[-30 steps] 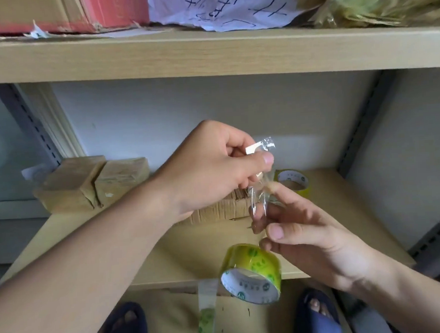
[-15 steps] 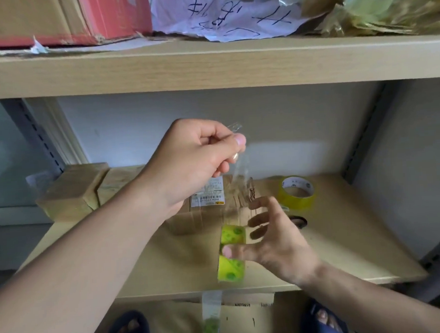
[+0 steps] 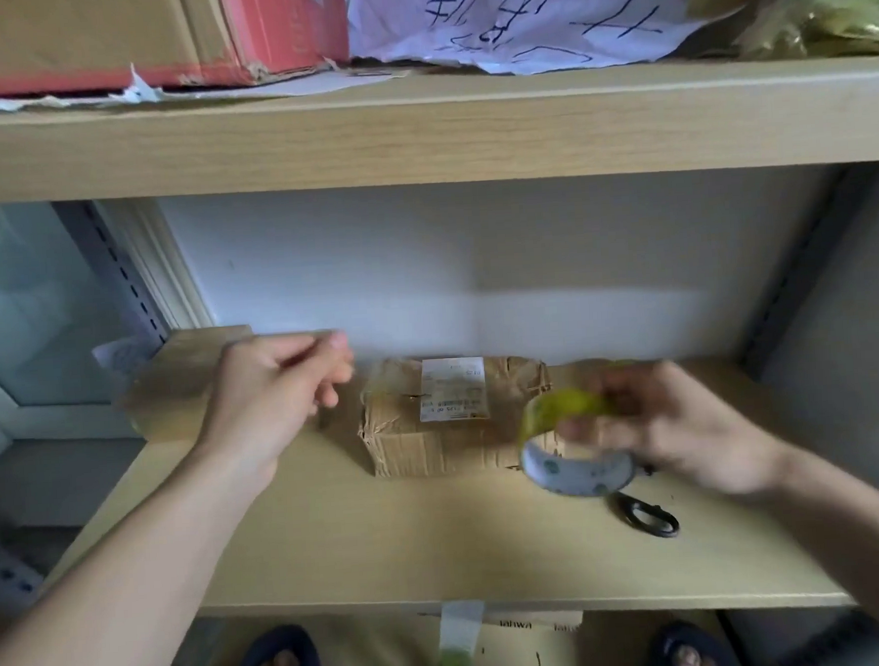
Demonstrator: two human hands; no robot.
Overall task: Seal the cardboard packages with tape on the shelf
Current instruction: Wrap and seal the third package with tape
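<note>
From the head view, a crumpled cardboard package (image 3: 453, 417) with a white printed label (image 3: 453, 388) on top lies near the middle of the wooden shelf (image 3: 388, 542), close to the back wall. The right hand (image 3: 690, 428), blurred by motion, holds a roll of yellow-green tape (image 3: 575, 445) just beside the package's right end, its grip grasping the roll with fingers through or round the ring; the exact finger placement cannot be made out. The left hand (image 3: 276, 394) hovers to the left of the package with fingers curled and thumb meeting fingertips; whether that grip pinches a strip of clear tape cannot be told. Behind this hand sit two taped brown parcels (image 3: 173, 385) at the shelf's left rear. A dark pair of scissors (image 3: 644, 516) lies on the shelf below the roll. Above, an upper shelf (image 3: 414, 128) carries a red-sided box (image 3: 275, 29) and a handwritten paper (image 3: 510, 14).
</note>
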